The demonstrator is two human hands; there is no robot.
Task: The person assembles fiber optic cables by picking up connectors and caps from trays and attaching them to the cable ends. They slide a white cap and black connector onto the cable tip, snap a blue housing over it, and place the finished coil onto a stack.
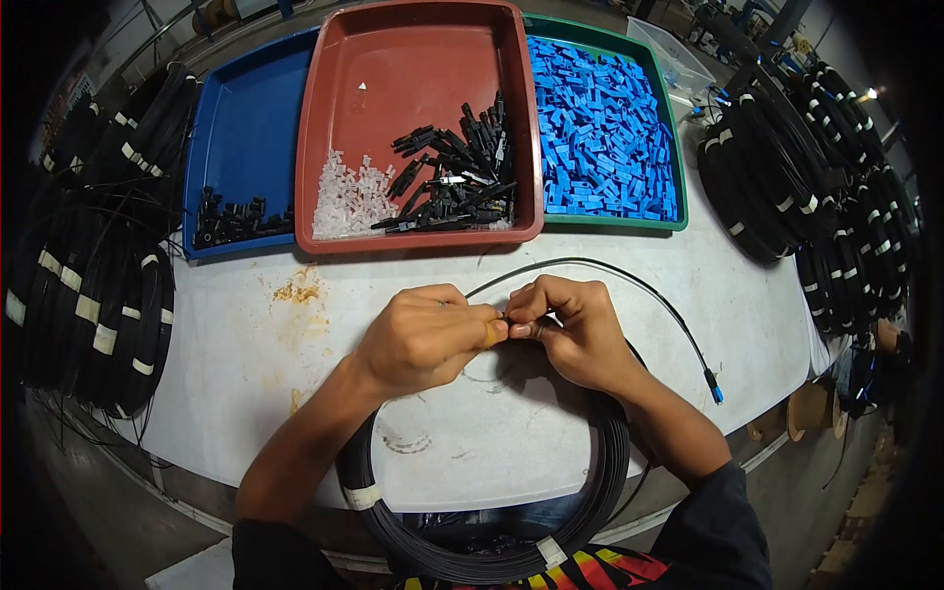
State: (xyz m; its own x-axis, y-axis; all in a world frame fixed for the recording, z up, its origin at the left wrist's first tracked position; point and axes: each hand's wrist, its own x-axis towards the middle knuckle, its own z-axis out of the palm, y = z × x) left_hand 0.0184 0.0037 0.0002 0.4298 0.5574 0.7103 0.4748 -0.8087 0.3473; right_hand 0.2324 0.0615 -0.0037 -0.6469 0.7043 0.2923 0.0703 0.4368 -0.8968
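Over the upper part of a black cable coil [612, 442], my left hand [423, 334] and my right hand [575, 329] meet fingertip to fingertip. Both are closed in pinches on a small dark piece [506, 317], mostly hidden by the fingers; it looks like the cable's end. White tape wraps the coil at two places. A loose length of black cable [629, 280] arcs from behind my hands to the right and ends in a blue-tipped connector [716, 388] on the white table [747, 324].
Behind my hands stand a blue tray [251, 108] with black parts, a red tray [393, 59] with clear pieces and black connectors, and a green tray [678, 182] full of blue pieces. Taped cable coils are stacked left [88, 305] and right [757, 177].
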